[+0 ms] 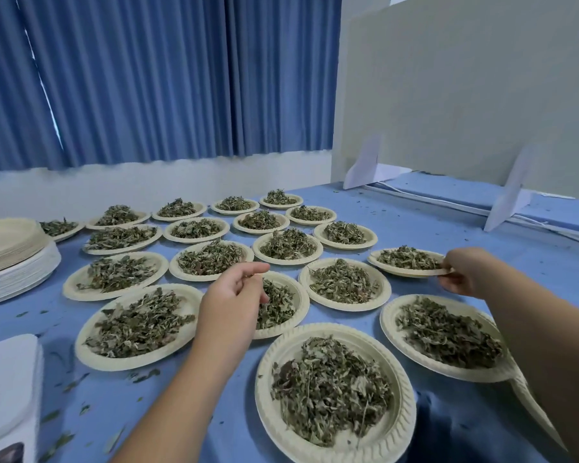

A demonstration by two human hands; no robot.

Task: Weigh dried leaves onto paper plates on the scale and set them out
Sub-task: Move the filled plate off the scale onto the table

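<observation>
From my remote seat I see the right hand (462,269) at about 3 o'clock, its fingers (448,281) pinching the near-right rim of a paper plate (401,272), thumb above and the rest beneath. The plate is round, so it has no long axis of its own. It sits roughly level, open side up, with a low heap of dried leaves (410,258) in its well (I cannot tell whether it rests on the surface (448,225) or is just clear of it). It lies at the right end of the spread, beside the other filled plates (335,329), whose rows run away from me toward 11 o'clock. The left hand (234,295) hovers near the middle over another plate (303,302), fingers loosely curled with thumb and forefinger close. I cannot tell whether they hold a scrap of leaf. The surface is covered in blue cloth littered with leaf crumbs. A stack of empty plates (10,248) stands at 9 o'clock, and a white block (7,379) sits at 8 o'clock. A pale board (465,95) stands upright on white feet (512,192) at 2 o'clock. A pleated blue curtain (147,78) hangs at 11 o'clock over a white wall (147,185).
</observation>
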